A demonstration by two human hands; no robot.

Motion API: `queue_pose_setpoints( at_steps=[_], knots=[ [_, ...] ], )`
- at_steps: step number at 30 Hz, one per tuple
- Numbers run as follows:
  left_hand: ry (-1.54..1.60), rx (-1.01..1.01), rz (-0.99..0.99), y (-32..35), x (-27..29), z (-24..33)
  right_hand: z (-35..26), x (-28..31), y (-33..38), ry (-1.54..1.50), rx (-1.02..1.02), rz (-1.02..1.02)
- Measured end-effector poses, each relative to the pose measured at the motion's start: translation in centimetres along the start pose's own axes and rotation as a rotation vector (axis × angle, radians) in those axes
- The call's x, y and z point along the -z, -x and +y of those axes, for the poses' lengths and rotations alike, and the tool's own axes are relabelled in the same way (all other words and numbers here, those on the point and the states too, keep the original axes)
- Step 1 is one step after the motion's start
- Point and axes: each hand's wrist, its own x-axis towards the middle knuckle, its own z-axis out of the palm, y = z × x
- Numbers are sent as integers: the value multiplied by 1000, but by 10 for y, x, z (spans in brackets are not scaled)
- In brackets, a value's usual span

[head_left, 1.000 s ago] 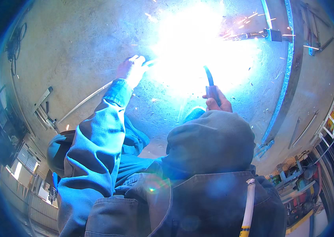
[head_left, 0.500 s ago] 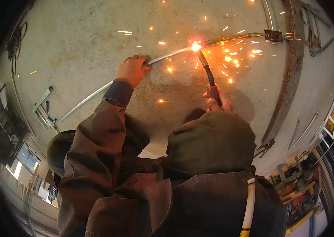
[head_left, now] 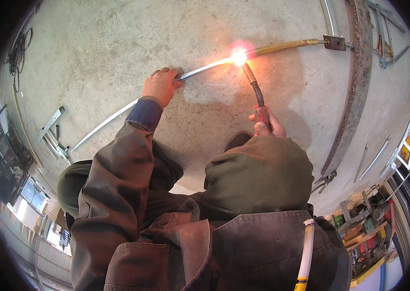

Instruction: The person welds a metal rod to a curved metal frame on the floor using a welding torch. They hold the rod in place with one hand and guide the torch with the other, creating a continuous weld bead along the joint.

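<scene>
My left hand (head_left: 161, 87) is closed round a long silvery metal rod (head_left: 204, 69) that lies across the view above the concrete floor. In my right hand (head_left: 269, 124) is the red handle of a welding torch (head_left: 256, 90), its dark bent neck pointing up at the rod. A glaring white-pink arc at the torch tip hides the spot where tip and rod meet. Right of the glare the bar turns brownish gold (head_left: 282, 48) and runs to a small dark plate with holes (head_left: 335, 42).
A rusty steel beam (head_left: 349, 104) crosses the floor on the right. Metal pieces (head_left: 54, 133) lie at left, with a coiled black cable (head_left: 18, 58) beyond. A clamp-like tool (head_left: 324, 181) rests by the beam's near end. Tool shelves (head_left: 367, 237) stand at lower right.
The many flying sparks have gone, and a bright steady glow remains at the torch tip. The scene is lighter. Both hands are nearly where they were.
</scene>
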Motion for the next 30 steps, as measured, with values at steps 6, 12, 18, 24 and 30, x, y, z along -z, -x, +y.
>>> queue_pose_setpoints(
  at_steps=[6,12,18,24,30],
  knots=[
    [17,8,0,2,3,3,-8,0,1,-57,-57,-40],
    [4,7,-18,-2,1,2,-5,0,-1,-55,-71,-20],
    [22,26,-49,1,4,1,-2,1,-5,-51,-30,-38],
    [-22,95,-72,-5,-3,2,3,3,-9,-63,-46,-46],
    [-4,30,21,-2,-5,0,0,-2,-8,-119,-81,-22]
  ],
)
